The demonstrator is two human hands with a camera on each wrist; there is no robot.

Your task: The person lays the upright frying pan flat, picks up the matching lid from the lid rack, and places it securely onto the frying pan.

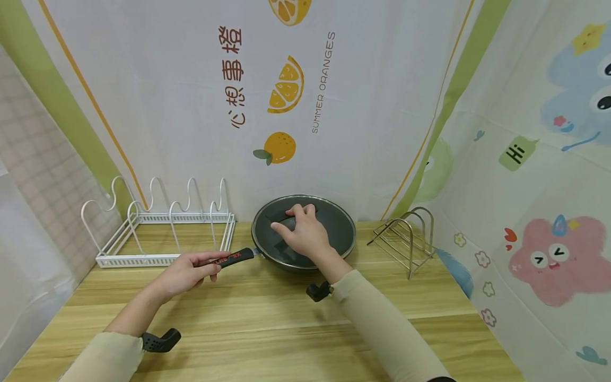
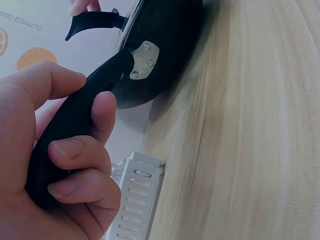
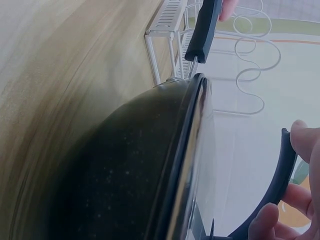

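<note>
Near the wooden tabletop's back edge, left hand grips the heavy black lidded pan's long handle; right hand clasps the slippery glass lid's arched handle.

Both forearms reach forward, beige sleeves to the wrists, a black wrist mount under each. Left hand lies left of the pan, palm inward, fingers and thumb curled around the pan's handle, knuckles toward the camera. Right hand is over the pan's middle, palm down, fingers bent, fingertips hooked on the black lid handle. Right forearm angles in from lower right.
</note>
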